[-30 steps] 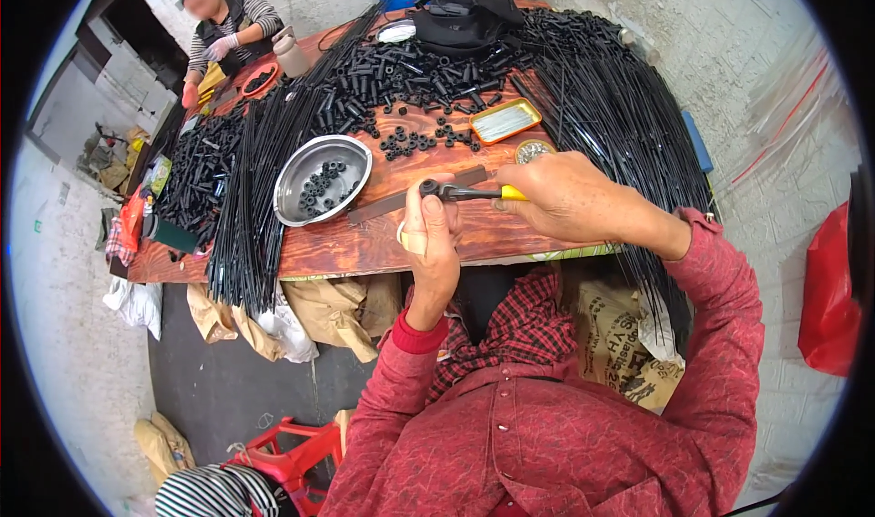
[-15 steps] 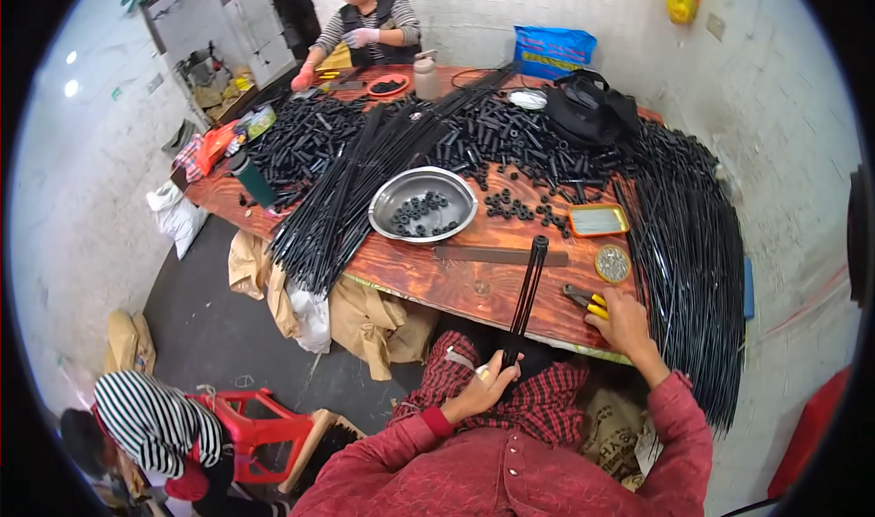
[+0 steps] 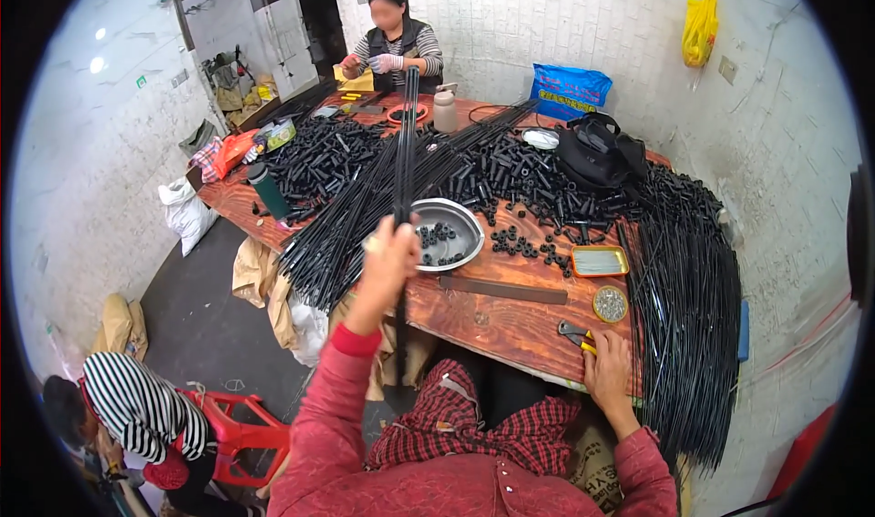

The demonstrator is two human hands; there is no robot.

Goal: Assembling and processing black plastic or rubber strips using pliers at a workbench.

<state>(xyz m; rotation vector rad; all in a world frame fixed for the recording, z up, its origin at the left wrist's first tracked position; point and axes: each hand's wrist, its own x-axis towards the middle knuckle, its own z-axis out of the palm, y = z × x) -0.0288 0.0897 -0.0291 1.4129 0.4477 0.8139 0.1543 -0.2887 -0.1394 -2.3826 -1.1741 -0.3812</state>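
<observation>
My left hand is closed around a bundle of long thin black rods, held upright in front of me. A black cap gathers the rods at the top, and the lower end hangs past the table edge. My right hand rests at the table's front right, its fingers bent over the yellow handles of a pair of end-cutting pliers. The jaws point away to the left. Close by are a round tin of small metal pieces and an orange tray of thin silvery pins.
A metal bowl with black rings stands behind my left hand, near a flat brown bar. Black tubes and long rods cover much of the table. One co-worker sits opposite; another bends near a red stool.
My left hand has lifted the rod bundle from my lap, up and to the left. My right hand has shifted slightly down with the pliers. The co-worker opposite has brought both hands together.
</observation>
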